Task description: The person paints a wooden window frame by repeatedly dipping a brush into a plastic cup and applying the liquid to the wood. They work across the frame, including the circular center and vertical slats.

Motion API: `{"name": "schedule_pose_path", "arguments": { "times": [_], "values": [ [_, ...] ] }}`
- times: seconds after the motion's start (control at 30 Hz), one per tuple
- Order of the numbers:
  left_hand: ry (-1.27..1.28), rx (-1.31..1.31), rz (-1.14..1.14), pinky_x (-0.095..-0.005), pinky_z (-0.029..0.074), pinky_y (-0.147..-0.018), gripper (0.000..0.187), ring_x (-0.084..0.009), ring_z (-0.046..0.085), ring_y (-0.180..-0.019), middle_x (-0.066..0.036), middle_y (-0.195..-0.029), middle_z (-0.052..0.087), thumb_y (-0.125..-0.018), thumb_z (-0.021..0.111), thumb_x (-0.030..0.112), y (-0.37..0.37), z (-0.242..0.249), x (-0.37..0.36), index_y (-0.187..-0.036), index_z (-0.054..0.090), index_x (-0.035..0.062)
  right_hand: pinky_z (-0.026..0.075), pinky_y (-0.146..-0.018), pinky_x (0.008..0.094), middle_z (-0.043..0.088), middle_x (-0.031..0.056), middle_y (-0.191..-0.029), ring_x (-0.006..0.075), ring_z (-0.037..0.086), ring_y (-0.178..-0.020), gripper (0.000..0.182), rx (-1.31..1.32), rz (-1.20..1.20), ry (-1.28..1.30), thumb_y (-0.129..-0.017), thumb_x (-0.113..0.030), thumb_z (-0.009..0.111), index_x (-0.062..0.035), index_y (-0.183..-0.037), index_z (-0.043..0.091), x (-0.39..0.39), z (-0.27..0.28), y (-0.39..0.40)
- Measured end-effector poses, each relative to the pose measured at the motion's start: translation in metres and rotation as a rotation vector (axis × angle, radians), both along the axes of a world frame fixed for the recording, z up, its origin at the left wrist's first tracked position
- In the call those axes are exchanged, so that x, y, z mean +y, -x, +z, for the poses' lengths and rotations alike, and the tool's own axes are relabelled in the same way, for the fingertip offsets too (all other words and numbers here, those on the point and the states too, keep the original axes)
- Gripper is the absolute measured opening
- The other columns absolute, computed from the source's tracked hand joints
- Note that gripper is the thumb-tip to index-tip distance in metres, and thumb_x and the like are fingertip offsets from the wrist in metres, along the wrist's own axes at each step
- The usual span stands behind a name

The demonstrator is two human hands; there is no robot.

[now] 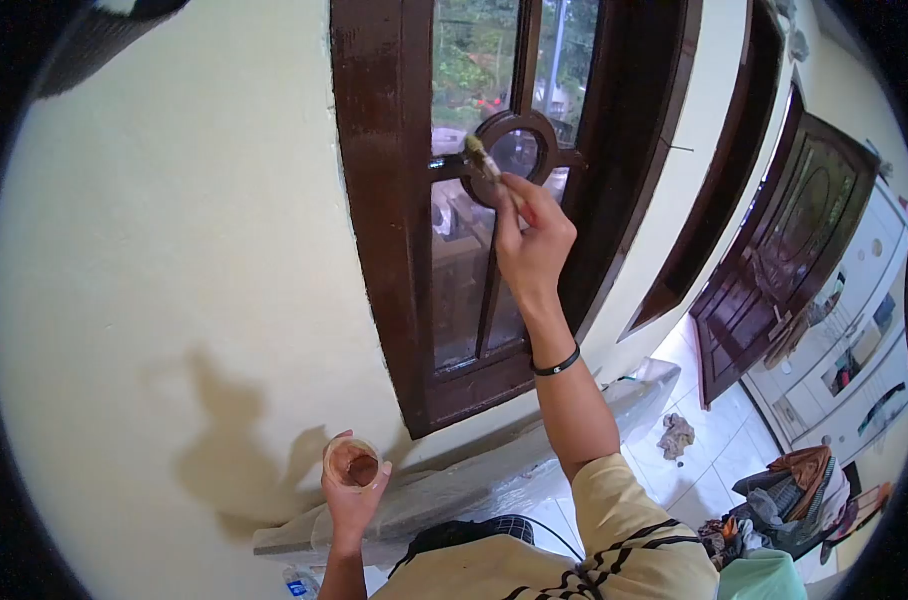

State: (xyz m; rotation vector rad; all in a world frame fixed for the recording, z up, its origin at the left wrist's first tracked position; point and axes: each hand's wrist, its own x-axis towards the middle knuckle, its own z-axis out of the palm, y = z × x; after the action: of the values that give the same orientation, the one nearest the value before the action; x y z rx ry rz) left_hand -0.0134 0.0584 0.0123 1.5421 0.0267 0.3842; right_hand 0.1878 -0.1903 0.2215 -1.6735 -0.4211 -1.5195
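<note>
A paintbrush point(482, 160) is pinched in my right hand point(536, 235), its bristles pointing up and left. The bristle end overlaps the left side of the round wooden ring point(546, 140) in the middle of the window. Dark brown wood makes up the window frame point(379, 200), glossy along its left side, with glass panes point(464, 290) between the bars. Low on the left, my left hand point(349, 515) wraps around a small clear cup point(331, 462) with reddish-brown liquid inside. The cup's mouth faces up toward me.
A plastic-covered ledge or bundle point(454, 490) runs along the wall's foot. Cream wall point(174, 220) borders the window. To the right are an open dark wooden door point(789, 240), a crumpled rag point(677, 436) on the tiles, heaped clothes point(794, 490) and a white cabinet point(844, 330). A bottle point(299, 583) stands lower left.
</note>
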Motion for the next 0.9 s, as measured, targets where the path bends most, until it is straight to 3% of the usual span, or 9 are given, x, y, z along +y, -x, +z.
{"name": "schedule_pose_path", "arguments": {
  "times": [0.1, 0.23, 0.33, 0.47, 0.57, 0.67, 0.77, 0.87, 0.9],
  "values": [
    [0.024, 0.006, -0.002, -0.0273, 0.053, -0.083, 0.064, -0.0122, 0.062, -0.092, -0.003, -0.100, 0.062, -0.073, 0.080, 0.000, 0.000, 0.000, 0.000, -0.129, 0.050, 0.0028, 0.054, -0.070, 0.0338, 0.071, 0.0163, -0.094, 0.0306, 0.072, -0.082, 0.019, 0.021, -0.068, 0.240, -0.085, 0.003, 0.067, -0.0011, -0.104, 0.070, -0.001, -0.003, -0.006],
    [0.004, -0.007, -0.005, -0.0271, 0.052, -0.083, 0.064, -0.0120, 0.062, -0.091, -0.003, -0.099, 0.062, -0.073, 0.081, 0.000, -0.001, 0.000, -0.001, -0.129, 0.050, 0.0032, 0.054, -0.070, 0.0404, 0.068, 0.0192, -0.097, 0.0394, 0.067, -0.084, 0.020, 0.047, 0.075, 0.273, -0.085, 0.003, 0.064, -0.0004, -0.104, 0.067, 0.010, -0.009, -0.003],
    [0.034, -0.007, -0.006, -0.0273, 0.052, -0.083, 0.064, -0.0120, 0.062, -0.091, -0.004, -0.100, 0.062, -0.073, 0.081, 0.001, 0.000, 0.004, -0.004, -0.129, 0.050, 0.0031, 0.055, -0.070, 0.0339, 0.072, 0.0173, -0.091, 0.0288, 0.073, -0.081, 0.015, 0.105, 0.177, 0.158, -0.087, 0.000, 0.066, 0.0019, -0.103, 0.069, 0.007, -0.006, 0.004],
    [0.021, -0.014, -0.004, -0.0276, 0.052, -0.083, 0.064, -0.0123, 0.062, -0.092, -0.004, -0.100, 0.062, -0.072, 0.082, 0.002, -0.001, -0.003, -0.004, -0.129, 0.050, 0.0027, 0.055, -0.073, 0.0260, 0.075, 0.0136, -0.088, 0.0132, 0.072, -0.079, 0.016, 0.241, 0.499, -0.291, -0.091, -0.008, 0.069, 0.0045, -0.102, 0.071, 0.004, -0.013, -0.009],
    [0.001, -0.027, 0.004, -0.0277, 0.052, -0.084, 0.064, -0.0126, 0.061, -0.092, -0.004, -0.100, 0.062, -0.072, 0.082, 0.002, -0.001, -0.004, -0.005, -0.129, 0.050, 0.0024, 0.054, -0.071, 0.0254, 0.075, 0.0130, -0.089, 0.0128, 0.071, -0.077, 0.015, 0.249, 0.385, -0.299, -0.091, -0.008, 0.069, 0.0040, -0.099, 0.072, -0.012, -0.023, -0.031],
    [0.019, -0.027, -0.002, -0.0278, 0.052, -0.084, 0.064, -0.0128, 0.061, -0.093, -0.004, -0.101, 0.062, -0.073, 0.082, 0.002, 0.002, 0.002, -0.007, -0.129, 0.050, 0.0023, 0.053, -0.068, 0.0253, 0.075, 0.0145, -0.085, 0.0138, 0.071, -0.073, 0.015, 0.110, -0.033, -0.080, -0.090, -0.008, 0.070, 0.0040, -0.099, 0.072, -0.020, -0.012, -0.017],
    [-0.042, -0.063, 0.031, -0.0278, 0.052, -0.085, 0.065, -0.0126, 0.061, -0.094, -0.004, -0.101, 0.061, -0.073, 0.081, 0.002, -0.001, -0.019, -0.001, -0.129, 0.050, 0.0023, 0.053, -0.066, 0.0272, 0.073, 0.0164, -0.078, 0.0172, 0.070, -0.068, 0.014, -0.054, -0.037, -0.078, -0.089, -0.007, 0.070, 0.0039, -0.097, 0.072, -0.022, -0.003, -0.014],
    [0.006, -0.027, 0.006, -0.0274, 0.053, -0.084, 0.064, -0.0124, 0.062, -0.092, -0.003, -0.101, 0.061, -0.073, 0.081, 0.001, 0.005, 0.000, -0.008, -0.129, 0.050, 0.0026, 0.053, -0.064, 0.0288, 0.070, 0.0164, -0.073, 0.0197, 0.069, -0.064, 0.013, 0.114, 0.253, -0.265, -0.087, -0.008, 0.071, 0.0032, -0.094, 0.073, -0.021, -0.006, -0.021],
    [0.024, -0.021, 0.002, -0.0273, 0.053, -0.084, 0.064, -0.0122, 0.062, -0.092, -0.003, -0.101, 0.061, -0.073, 0.081, 0.001, 0.006, 0.002, -0.008, -0.129, 0.050, 0.0026, 0.053, -0.064, 0.0289, 0.070, 0.0161, -0.073, 0.0199, 0.069, -0.063, 0.013, 0.111, 0.175, -0.224, -0.087, -0.008, 0.071, 0.0029, -0.094, 0.073, -0.022, -0.004, -0.021]
  ]
}}
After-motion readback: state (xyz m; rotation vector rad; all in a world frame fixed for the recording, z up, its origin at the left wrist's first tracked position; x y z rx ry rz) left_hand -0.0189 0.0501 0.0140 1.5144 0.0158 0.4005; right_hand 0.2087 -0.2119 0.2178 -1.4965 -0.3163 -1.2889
